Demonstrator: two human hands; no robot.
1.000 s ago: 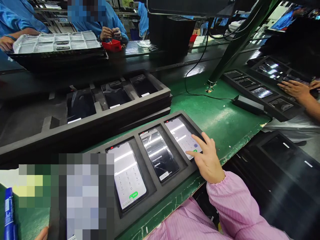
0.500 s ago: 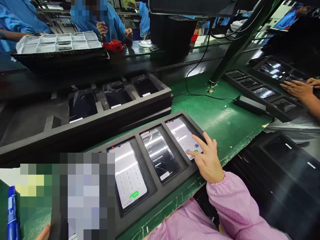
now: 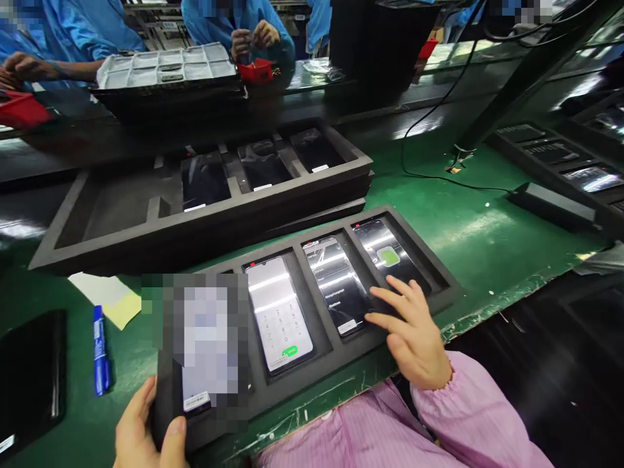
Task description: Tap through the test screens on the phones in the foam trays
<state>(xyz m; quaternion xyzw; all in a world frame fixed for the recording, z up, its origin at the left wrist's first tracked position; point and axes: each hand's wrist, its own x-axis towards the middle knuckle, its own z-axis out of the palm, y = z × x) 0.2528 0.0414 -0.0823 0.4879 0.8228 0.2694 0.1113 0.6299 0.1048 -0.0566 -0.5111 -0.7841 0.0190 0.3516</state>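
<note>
black foam tray (image 3: 439, 294) sat at the near edge of the green bench (image 3: 453, 227), four phones in its slots. my left hand (image 3: 146, 435) was clamped on the tray's near left corner, thumb over the rim. my right hand (image 3: 414, 328) lay open with nothing in it, fingertips (image 3: 377, 318) at the bottom of the middle phone (image 3: 336, 283), beside the right phone (image 3: 390, 253). i judged the tray overhung the edge; a hard press could have tipped it, or a stray finger hit the wrong screen.
</note>
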